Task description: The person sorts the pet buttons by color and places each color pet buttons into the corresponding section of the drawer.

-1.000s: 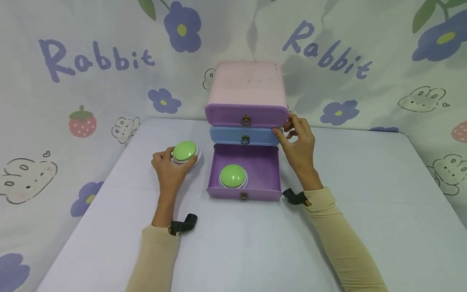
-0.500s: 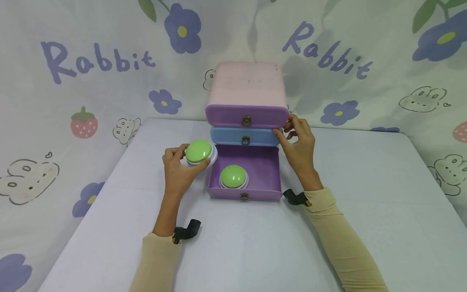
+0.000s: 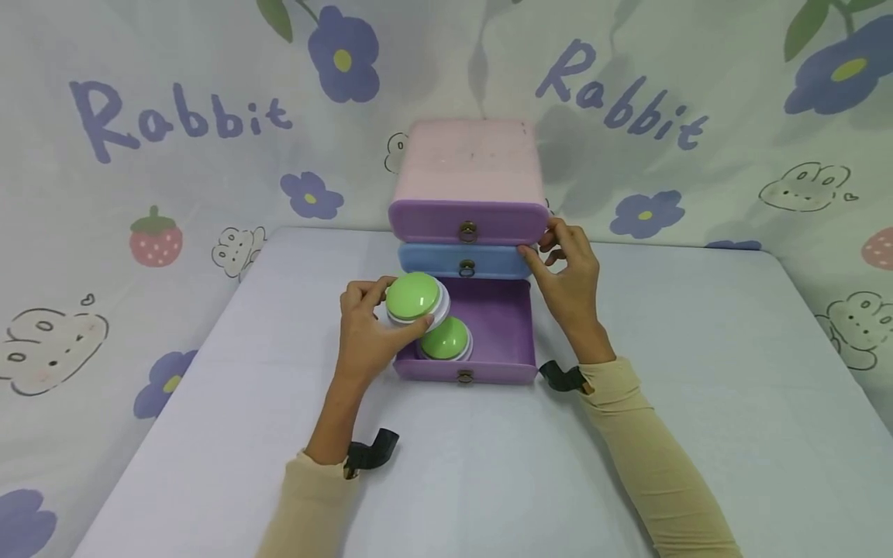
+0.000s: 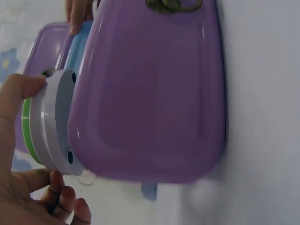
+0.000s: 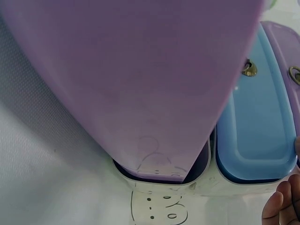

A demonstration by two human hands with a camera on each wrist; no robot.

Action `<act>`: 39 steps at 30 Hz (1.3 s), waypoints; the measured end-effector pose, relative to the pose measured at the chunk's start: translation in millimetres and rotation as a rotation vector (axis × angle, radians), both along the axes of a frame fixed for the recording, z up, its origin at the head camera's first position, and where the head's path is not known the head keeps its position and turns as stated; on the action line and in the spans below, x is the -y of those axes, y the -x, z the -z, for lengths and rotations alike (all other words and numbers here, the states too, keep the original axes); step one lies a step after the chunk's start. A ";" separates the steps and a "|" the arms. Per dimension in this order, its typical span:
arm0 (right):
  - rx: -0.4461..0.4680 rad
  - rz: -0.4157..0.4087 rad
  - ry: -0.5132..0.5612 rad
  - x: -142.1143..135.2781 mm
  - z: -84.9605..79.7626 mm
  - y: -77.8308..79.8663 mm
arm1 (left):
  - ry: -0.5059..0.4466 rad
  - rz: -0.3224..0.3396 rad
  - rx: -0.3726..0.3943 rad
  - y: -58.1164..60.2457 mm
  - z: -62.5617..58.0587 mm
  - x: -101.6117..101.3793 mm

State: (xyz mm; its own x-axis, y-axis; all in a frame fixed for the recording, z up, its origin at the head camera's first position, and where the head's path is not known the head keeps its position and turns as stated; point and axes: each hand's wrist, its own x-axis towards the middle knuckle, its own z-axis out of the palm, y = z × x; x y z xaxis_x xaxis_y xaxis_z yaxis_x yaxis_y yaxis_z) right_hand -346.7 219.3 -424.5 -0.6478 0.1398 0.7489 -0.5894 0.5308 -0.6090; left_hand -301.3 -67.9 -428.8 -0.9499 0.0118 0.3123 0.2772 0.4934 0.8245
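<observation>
My left hand (image 3: 366, 337) grips a round push button (image 3: 413, 296) with a green dome and white base between thumb and fingers. It is held above the left part of the pulled-out purple bottom drawer (image 3: 498, 322). The left wrist view shows the underside of that push button (image 4: 63, 119) near the drawer front. A second green push button (image 3: 445, 339) lies inside the drawer, partly covered by the held one. My right hand (image 3: 568, 287) holds the right side of the drawer cabinet (image 3: 474, 163), thumb at the edge of the blue middle drawer (image 3: 429, 260).
The cabinet's purple top drawer (image 3: 432, 221) and blue middle drawer are pushed in, each with a small ring pull. A white tabletop (image 3: 698, 372) spreads around. Behind hangs a cloth backdrop (image 3: 335, 132) printed with flowers and rabbits.
My left hand has lifted the push button and carried it rightward, from the tabletop left of the cabinet to over the bottom drawer. My right hand stays at the cabinet's side.
</observation>
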 end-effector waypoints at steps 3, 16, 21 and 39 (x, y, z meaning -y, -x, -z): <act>-0.001 -0.003 0.008 0.3 -0.3 -0.3 | 0.009 0.050 -0.014 -2.7 0.8 -8.7; -0.010 -0.015 0.027 -1.0 2.0 2.5 | 0.040 0.131 -0.064 -11.6 1.1 -42.6; -0.012 -0.009 0.017 -0.9 1.5 1.7 | 0.092 0.138 -0.129 -13.0 3.5 -53.2; -0.019 0.000 -0.003 -0.1 3.2 1.3 | 0.207 0.139 -0.229 -14.3 9.5 -82.0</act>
